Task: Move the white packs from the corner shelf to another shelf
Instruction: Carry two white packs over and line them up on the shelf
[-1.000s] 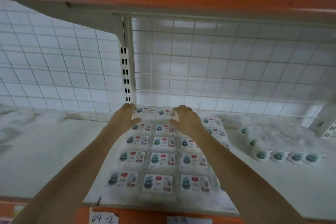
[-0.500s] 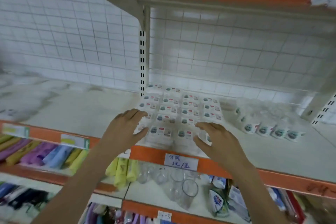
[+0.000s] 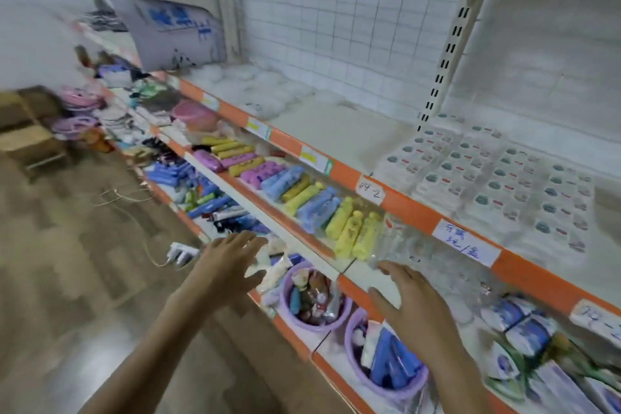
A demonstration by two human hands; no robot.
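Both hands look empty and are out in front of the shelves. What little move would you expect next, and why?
Probably a reach toward the fluffy white packs at the far left end of the upper shelf. The left hand and right hand hold nothing, fingers spread, below that shelf. The head view faces the far end, and bare shelf surface lies beside the flat labelled packs.
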